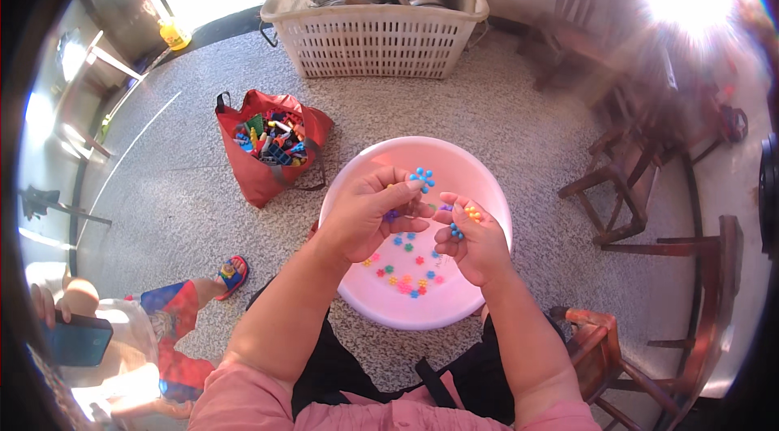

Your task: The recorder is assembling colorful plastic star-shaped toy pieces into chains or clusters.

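Observation:
Both my hands are raised over a round pink basin. Between thumb and fingertips my left hand pinches a blue flower-shaped plastic piece; a purple piece shows among its lower fingers. My right hand is closed round several such pieces, with an orange-yellow piece at the thumb and a blue piece near the curled fingers. A little gap separates the two hands. In the basin lie several loose small flower pieces in pink, yellow, green, blue and red.
A red bag full of mixed toy bricks stands left of the basin. Beyond is a white slotted crate of metal dishes. Wooden chairs stand on the right. At lower left a person holds a dark phone.

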`<state>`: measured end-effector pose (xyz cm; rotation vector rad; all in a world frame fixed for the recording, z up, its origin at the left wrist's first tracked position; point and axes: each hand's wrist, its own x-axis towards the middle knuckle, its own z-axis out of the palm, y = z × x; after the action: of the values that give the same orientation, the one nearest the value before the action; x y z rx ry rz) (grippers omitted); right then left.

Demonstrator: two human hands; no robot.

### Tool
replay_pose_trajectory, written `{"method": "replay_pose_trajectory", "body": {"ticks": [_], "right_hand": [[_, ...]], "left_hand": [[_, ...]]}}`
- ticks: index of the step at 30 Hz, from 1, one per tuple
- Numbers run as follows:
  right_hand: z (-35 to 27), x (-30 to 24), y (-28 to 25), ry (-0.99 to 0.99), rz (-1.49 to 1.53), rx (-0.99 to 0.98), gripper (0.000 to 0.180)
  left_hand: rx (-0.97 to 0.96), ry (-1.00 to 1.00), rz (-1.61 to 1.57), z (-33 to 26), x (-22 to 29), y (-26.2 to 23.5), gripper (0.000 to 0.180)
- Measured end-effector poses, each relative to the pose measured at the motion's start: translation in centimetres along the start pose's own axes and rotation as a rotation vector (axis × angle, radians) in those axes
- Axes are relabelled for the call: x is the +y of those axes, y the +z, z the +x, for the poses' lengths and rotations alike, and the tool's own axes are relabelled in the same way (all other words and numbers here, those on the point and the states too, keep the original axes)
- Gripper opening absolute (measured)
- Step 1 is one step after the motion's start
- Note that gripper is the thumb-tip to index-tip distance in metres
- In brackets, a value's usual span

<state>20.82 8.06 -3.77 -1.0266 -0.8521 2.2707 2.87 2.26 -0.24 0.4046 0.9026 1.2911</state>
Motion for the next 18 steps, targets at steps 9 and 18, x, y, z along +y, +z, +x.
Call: {"method": "replay_pose_trajectory", "body": {"ticks": [9,18], "right_hand": [[0.4,0.6,-0.2,-0.073,0.061,-0.039,0.032],[-1.0,-1.1,-0.8,-0.098,-0.115,0.005,0.032]], "left_hand": [[-0.082,-0.02,0.127,0.1,-1.3,0.4,0.02],[-0.049,-0.101,0.178,1.0,-2.2,1.2,0.021]]}}
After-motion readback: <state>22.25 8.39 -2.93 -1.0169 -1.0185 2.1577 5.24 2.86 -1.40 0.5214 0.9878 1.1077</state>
